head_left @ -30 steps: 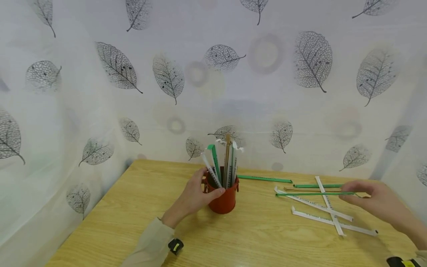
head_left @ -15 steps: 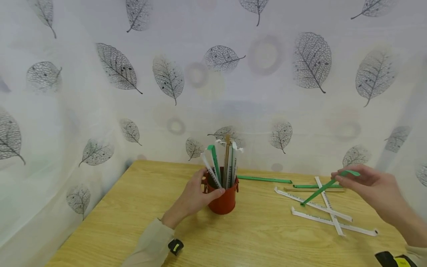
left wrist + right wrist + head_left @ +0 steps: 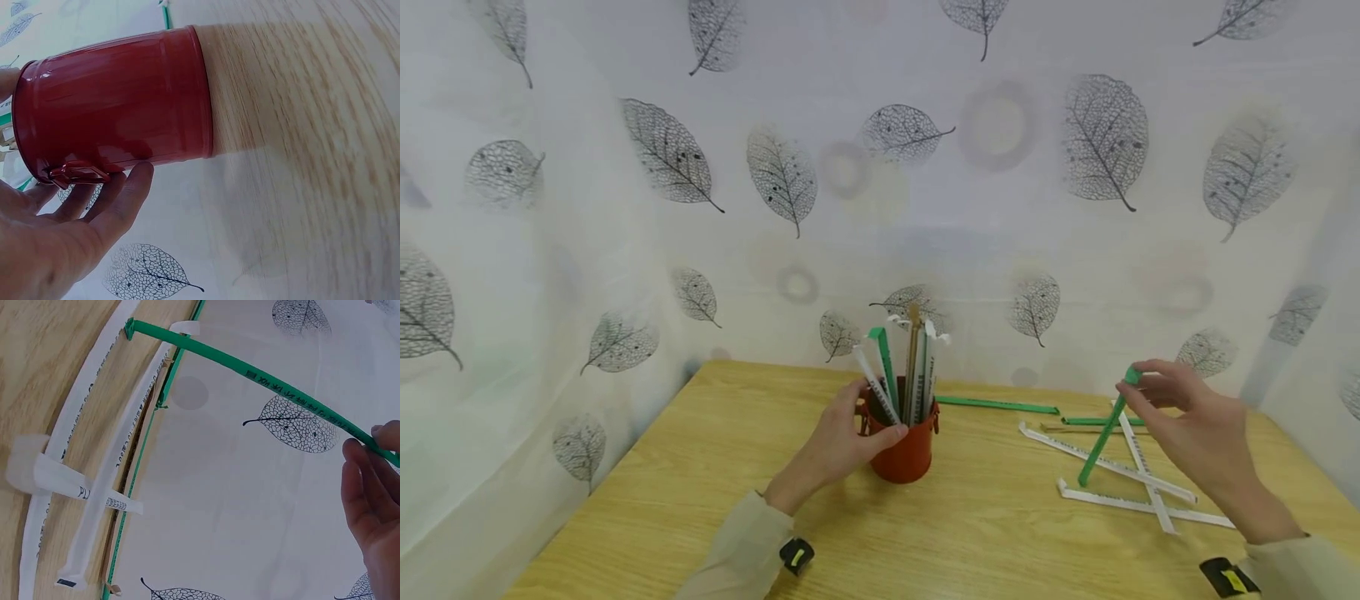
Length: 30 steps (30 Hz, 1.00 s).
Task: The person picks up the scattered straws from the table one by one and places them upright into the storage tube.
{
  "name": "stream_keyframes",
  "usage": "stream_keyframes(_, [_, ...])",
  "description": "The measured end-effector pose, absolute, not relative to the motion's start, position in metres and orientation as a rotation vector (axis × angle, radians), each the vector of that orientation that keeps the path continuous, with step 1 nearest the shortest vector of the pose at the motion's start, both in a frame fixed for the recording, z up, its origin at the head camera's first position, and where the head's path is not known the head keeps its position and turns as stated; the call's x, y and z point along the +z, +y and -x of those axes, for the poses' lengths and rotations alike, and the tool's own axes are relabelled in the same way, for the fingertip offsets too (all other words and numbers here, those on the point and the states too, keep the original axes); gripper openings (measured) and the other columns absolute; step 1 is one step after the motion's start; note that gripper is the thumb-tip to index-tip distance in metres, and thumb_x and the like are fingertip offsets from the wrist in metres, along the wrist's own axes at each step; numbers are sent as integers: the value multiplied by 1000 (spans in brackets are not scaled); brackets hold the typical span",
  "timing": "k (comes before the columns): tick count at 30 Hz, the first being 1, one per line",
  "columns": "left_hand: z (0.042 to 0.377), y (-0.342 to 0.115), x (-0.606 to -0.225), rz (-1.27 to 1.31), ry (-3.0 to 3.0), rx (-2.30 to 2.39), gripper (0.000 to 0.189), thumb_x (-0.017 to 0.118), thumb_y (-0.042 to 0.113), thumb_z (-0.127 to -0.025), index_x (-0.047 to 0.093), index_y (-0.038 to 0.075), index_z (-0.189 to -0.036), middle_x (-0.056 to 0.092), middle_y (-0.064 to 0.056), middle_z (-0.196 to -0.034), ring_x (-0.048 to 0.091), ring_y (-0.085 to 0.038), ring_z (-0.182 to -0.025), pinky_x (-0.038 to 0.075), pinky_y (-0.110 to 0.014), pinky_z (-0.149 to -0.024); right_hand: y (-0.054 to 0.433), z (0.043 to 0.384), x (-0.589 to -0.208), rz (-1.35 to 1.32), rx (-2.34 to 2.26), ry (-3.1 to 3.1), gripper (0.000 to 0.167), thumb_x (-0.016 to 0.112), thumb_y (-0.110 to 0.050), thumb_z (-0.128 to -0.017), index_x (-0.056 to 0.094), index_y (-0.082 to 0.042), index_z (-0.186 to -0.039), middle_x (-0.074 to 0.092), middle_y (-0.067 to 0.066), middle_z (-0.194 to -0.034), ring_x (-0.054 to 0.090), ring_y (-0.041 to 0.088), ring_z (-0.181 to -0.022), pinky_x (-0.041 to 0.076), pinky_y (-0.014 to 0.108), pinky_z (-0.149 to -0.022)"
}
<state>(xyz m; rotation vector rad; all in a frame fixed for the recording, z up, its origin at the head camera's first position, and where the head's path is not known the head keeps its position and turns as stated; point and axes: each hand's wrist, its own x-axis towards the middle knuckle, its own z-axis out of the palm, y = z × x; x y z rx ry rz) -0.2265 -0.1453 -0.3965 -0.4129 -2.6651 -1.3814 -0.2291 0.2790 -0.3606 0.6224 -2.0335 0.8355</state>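
My left hand (image 3: 838, 446) holds a small red metal bucket (image 3: 904, 458), thumb at its rim and fingers along its side by the handle, as the left wrist view also shows on the bucket's wall (image 3: 112, 100). Several wrapped straws stand in the bucket, among them a green one (image 3: 886, 367), a brown one (image 3: 912, 358) and white ones. My right hand (image 3: 1202, 437) pinches a green-wrapped straw (image 3: 1102, 437) near its upper end. That straw slants down to the left over the loose straws; printed characters show on its wrapper (image 3: 250, 372) in the right wrist view.
Right of the bucket, a green straw (image 3: 1000, 405) lies along the table's back. Several white straws (image 3: 1060, 443) lie crossed beneath my right hand, with another green straw (image 3: 1101, 422) and a brown one behind. A leaf-print curtain (image 3: 880, 208) hangs behind the wooden table (image 3: 700, 500).
My right hand has lifted the green straw off the pile and moved left, and the straw has swung from flat to steeply slanted. The left hand and bucket have stayed in place.
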Motion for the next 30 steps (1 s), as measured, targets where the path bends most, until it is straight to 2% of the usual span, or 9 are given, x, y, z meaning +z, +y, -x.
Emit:
stream_keyframes(5, [225,-145,-396,411,-2657,-1394,73,76,50,-88,46,15,-146,57,-5,-129,58,-24,-112,55,-43,-91,275,226,-367,-661,856,-2076,59,81,18,-69,69,-2,-123,64,-35,-100,61,-23,-86,50,4,-71])
stream_keyframes(11, [225,-146,-396,404,-2651,-1397,73,76,50,-88,47,16,-145,57,-5,-130,58,-24,-113,55,-45,-93,265,225,-370,-696,985,-1923,31,68,20,-81,71,10,-110,69,-26,-107,66,-18,-84,51,3,-72])
stream_keyframes(16, [225,-145,-398,404,-2657,-1396,74,76,51,-89,46,16,-146,57,-5,-131,58,-24,-114,55,-46,-95,257,223,-368,-718,1026,-1872,28,68,23,-77,72,12,-102,72,-21,-105,68,-15,-81,51,3,-70])
stream_keyframes(19, [225,-145,-397,409,-2655,-1397,75,77,49,-88,46,16,-147,58,-4,-129,59,-24,-114,55,-46,-94,255,221,-369,-718,1031,-1876,23,72,15,-82,72,11,-105,73,-22,-104,68,-14,-84,52,4,-70])
stream_keyframes(23, [225,-144,-395,419,-2649,-1391,75,77,49,-88,46,15,-148,59,-4,-128,60,-24,-112,56,-43,-92,255,219,-369,-701,1025,-1890,29,74,9,-85,72,9,-113,72,-24,-103,68,-15,-88,52,4,-69])
stream_keyframes(30, [226,-145,-396,419,-2653,-1386,75,76,50,-89,45,14,-148,58,-6,-130,59,-24,-113,56,-43,-91,252,218,-370,-713,1070,-1944,49,69,29,-73,69,9,-117,73,-20,-99,70,-11,-87,55,9,-66])
